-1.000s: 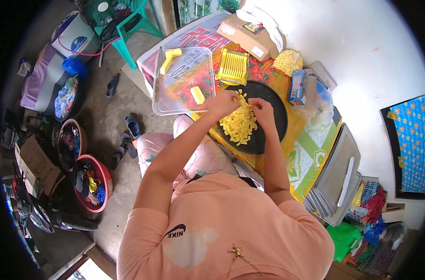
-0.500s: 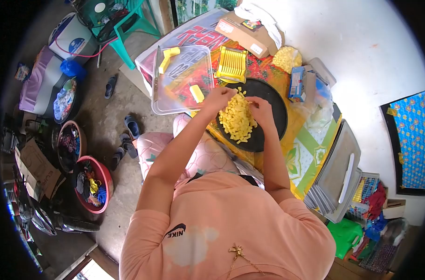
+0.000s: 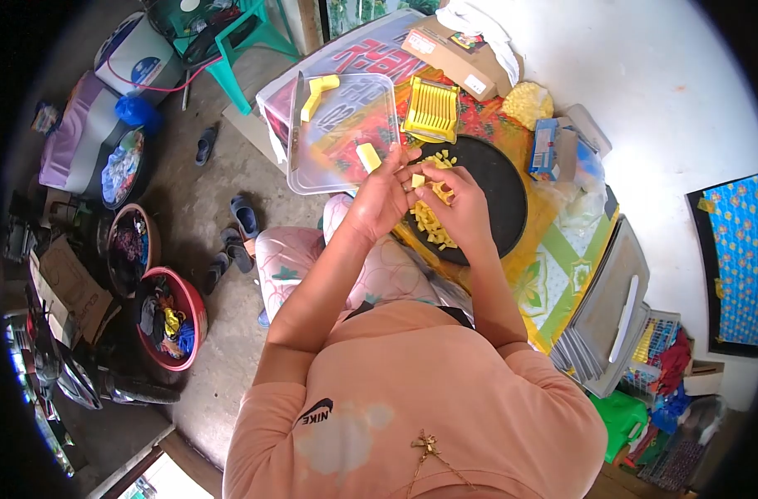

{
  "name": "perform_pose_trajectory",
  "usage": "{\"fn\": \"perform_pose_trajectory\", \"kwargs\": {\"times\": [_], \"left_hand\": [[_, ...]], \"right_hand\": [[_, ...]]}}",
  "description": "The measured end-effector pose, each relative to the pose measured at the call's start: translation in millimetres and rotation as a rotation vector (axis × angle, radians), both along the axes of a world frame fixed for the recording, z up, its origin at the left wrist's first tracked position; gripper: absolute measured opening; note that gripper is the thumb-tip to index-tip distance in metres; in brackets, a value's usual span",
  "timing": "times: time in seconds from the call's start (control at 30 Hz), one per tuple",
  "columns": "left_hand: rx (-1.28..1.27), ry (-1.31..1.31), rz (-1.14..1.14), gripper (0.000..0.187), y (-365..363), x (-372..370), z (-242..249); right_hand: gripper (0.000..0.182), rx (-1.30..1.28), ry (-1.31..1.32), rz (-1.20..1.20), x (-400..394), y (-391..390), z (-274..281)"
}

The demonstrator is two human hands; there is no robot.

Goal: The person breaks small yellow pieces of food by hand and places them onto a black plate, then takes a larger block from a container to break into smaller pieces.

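My left hand and right hand | both grips pinching one yellow cube | raised over black tray, spares at 6 o'clock.

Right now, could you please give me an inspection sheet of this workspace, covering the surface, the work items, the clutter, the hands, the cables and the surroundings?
Surface: patterned cloth over a low table.
Job's things: round black tray with yellow cubes; one yellow cube pinched at the fingertips.
Clutter: clear plastic tray, yellow slicer grid, cardboard box, blue carton, stacked grey trays.
Hands: left hand and right hand raised together over the black tray, both in a grip on the cube.
Cables: pink cable by the green stool.
Surroundings: concrete floor, sandals, red basin.
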State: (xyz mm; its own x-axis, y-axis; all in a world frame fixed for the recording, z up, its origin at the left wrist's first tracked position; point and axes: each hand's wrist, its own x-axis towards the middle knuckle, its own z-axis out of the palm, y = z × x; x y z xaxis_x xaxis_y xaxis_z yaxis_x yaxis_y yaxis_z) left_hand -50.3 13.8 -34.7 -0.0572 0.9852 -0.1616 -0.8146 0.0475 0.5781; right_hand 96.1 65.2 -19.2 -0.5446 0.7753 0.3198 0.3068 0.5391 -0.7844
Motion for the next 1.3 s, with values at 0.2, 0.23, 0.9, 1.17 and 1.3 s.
{"fn": "perform_pose_trajectory", "kwargs": {"times": [0.2, 0.23, 0.9, 1.17, 1.3], "left_hand": [[0.041, -0.082, 0.044, 0.050, -10.1, 2.6, 18.1], [0.042, -0.081, 0.035, 0.048, -10.6, 2.7, 18.9], [0.160, 0.293, -0.051, 0.013, -14.1, 10.8, 8.2], [0.144, 0.262, -0.037, 0.014, -15.4, 16.6, 19.7], [0.146, 0.251, -0.037, 0.017, -16.2, 18.1, 20.0]], "right_hand": [[0.023, 0.120, 0.014, -0.028, -2.4, -5.5, 6.1], [0.023, 0.143, 0.022, -0.035, -2.2, -6.2, 7.7], [0.021, -0.412, 0.342, 0.177, 31.0, 2.4, 24.9], [0.021, -0.477, 0.366, 0.195, 37.0, 4.0, 23.9], [0.021, -0.477, 0.374, 0.202, 37.6, 3.7, 24.5]]}}
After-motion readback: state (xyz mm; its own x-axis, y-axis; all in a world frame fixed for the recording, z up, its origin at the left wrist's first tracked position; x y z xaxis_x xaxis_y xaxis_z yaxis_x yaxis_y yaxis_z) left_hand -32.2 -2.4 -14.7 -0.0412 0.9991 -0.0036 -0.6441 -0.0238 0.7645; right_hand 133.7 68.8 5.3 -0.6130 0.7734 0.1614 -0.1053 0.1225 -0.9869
